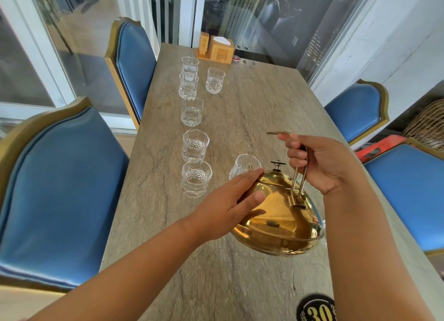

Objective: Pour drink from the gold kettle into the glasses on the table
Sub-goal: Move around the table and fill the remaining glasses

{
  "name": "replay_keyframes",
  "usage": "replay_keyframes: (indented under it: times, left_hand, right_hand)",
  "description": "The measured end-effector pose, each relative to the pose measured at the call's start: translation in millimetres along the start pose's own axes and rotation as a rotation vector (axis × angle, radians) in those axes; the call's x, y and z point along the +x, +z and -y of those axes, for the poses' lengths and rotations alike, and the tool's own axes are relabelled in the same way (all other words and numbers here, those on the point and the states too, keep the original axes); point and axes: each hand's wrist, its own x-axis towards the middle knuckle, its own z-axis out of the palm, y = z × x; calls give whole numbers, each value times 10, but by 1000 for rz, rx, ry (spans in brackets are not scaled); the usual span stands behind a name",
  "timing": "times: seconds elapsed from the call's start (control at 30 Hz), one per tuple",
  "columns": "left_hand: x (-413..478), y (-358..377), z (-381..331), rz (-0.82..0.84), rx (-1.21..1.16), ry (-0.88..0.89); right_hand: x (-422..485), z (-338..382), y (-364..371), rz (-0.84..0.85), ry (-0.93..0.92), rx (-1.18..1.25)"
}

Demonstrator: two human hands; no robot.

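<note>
Starting at the bottom edge, right of centre, a black round badge (316, 308) marked 30 is being cut off by the frame on the grey-brown table (216, 272). Above it, at centre right, the gold kettle (276, 215) is being held tilted toward the upper left. Its thin handle (299, 176) is being gripped by the right hand (322, 162), fingers curled round it. The lid (276, 179) is being pressed by the left hand (230, 200), whose fingers are being kept straight and flat. The spout is being largely hidden behind those fingers, at the rim of the nearest glass (245, 164). Left of centre, a row of five glasses (195, 144) is being shown running toward the top, with a sixth glass (215, 80) beside its far end. Blue chairs (60, 181) are being seen along both sides. At the table's far end, top centre, white napkins are being held in a wooden holder (216, 48).
</note>
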Motion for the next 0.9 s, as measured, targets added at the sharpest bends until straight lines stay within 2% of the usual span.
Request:
replay_keyframes:
  times: [0.47,0.9]
  left_hand:
    - [36,-17,-53,-20,85,-4]
    - [38,-20,-52,-19,37,-4]
  right_hand:
    - [21,35,-14,-12,12,48]
    - [13,34,-5,-15,12,58]
